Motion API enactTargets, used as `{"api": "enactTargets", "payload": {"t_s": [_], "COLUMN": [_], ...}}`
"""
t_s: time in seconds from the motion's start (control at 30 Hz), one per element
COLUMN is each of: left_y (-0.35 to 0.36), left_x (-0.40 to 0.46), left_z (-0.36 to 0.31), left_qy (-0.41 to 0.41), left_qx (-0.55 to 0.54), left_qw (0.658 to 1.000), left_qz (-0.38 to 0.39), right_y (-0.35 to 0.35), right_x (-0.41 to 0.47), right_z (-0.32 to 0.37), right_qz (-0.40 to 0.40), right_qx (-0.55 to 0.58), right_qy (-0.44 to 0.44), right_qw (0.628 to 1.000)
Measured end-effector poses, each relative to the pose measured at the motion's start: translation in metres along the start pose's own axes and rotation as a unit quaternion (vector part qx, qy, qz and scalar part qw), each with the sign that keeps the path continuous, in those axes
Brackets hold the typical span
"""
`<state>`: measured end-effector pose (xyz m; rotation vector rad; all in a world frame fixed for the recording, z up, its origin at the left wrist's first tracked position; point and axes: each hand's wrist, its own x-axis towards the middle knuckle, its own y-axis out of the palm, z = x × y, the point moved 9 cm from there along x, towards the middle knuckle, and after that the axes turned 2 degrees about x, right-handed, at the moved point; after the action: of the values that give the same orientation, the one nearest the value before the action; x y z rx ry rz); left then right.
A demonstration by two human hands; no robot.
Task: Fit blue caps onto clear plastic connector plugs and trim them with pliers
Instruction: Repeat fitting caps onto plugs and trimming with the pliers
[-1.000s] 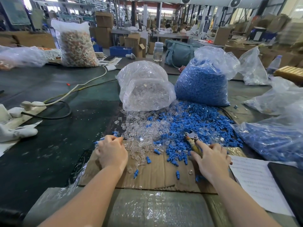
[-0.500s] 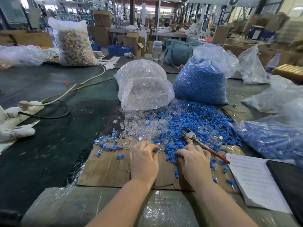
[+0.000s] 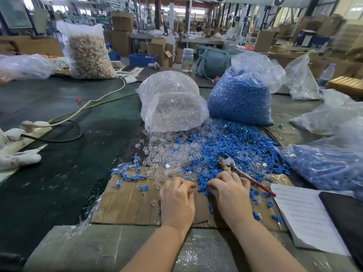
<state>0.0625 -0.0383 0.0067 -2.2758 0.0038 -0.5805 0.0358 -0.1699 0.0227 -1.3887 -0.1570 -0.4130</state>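
A clear bag (image 3: 172,103) full of clear plugs lay on its side at the middle of the table (image 3: 64,173), its mouth spilling a heap of clear plugs (image 3: 167,158) toward the near edge. Just right of it stood a bag of blue caps (image 3: 241,99), with loose blue caps (image 3: 235,146) spread in front and mixing into the clear heap. Another bag of blue pieces (image 3: 330,165) lay at the right edge, and a tall bag of tan pieces (image 3: 88,54) stood far left.

Both hands rested on the cardboard sheet (image 3: 125,203) at the near edge of the heap. The left hand (image 3: 177,201) had its fingers curled at the clear plugs; what they held could not be told. The right hand (image 3: 231,193) had its fingers curled into the blue caps, seemingly pinching one. The pliers (image 3: 239,171) lay just beyond the right hand, untouched, red handle pointing right toward a paper sheet (image 3: 306,216). Finished capped plugs (image 3: 127,171) lay in a small cluster to the left.

Compared with half a second earlier, the hands sat slightly closer together; the pliers had not moved.
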Motion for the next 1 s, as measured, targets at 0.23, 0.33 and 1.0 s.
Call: {"api": "enactTargets", "payload": {"t_s": [0.23,0.33,1.0], "left_y": [-0.001,-0.003,0.001], "left_x": [-0.001,-0.001,-0.001], "left_z": [-0.006,-0.008,-0.003], "left_qy": [0.032,0.038,0.006], "left_qx": [-0.013,-0.038,-0.043], "left_qw": [0.999,0.999,0.999], "left_qz": [0.009,0.004,0.018], "right_y": [0.002,0.004,0.009], "right_x": [0.006,0.008,-0.003], "right_z": [0.008,0.011,0.004], "right_qz": [0.032,0.06,0.089], "right_qx": [0.1,0.131,0.071], "right_qy": [0.019,0.018,-0.013], "right_qw": [0.994,0.989,0.993]}}
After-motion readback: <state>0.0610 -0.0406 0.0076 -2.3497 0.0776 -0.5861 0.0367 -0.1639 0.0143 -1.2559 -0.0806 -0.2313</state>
